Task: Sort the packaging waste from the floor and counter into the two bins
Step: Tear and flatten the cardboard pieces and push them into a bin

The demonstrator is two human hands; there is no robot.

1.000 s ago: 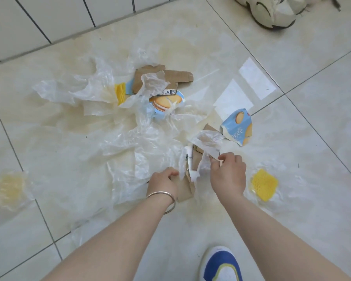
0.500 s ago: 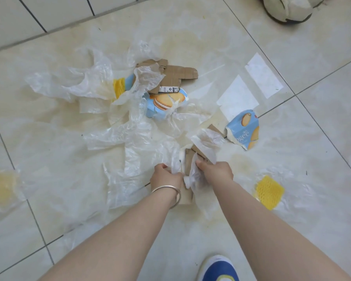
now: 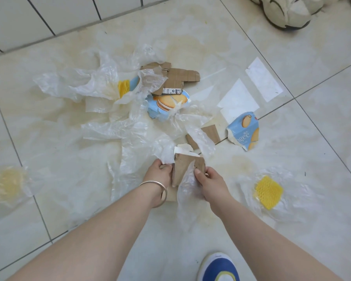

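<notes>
Packaging waste lies spread on the tiled floor. My left hand (image 3: 160, 171), with a metal bangle on the wrist, grips the left edge of a brown cardboard piece (image 3: 181, 166) together with clear plastic film (image 3: 142, 147). My right hand (image 3: 208, 179) holds the cardboard's right side and a crumpled clear plastic bag (image 3: 187, 191) that hangs below it. Further off lie a larger cardboard scrap (image 3: 176, 77), a blue biscuit wrapper (image 3: 166, 104), a torn blue wrapper piece (image 3: 244, 130) and yellow foam netting (image 3: 268, 191). No bin is in view.
Two white paper sheets (image 3: 238, 100) lie at the right. More yellow netting (image 3: 123, 88) sits in plastic at the back, and a blurred yellow piece (image 3: 5, 183) at far left. A beige shoe (image 3: 286, 11) is top right; my blue shoe (image 3: 219, 267) is at the bottom. A tiled wall (image 3: 39, 17) runs along the back.
Both hands have closed in on the cardboard piece and drawn it nearer. My right hand has dropped from the film above it to its right edge, with the plastic bag gathered in.
</notes>
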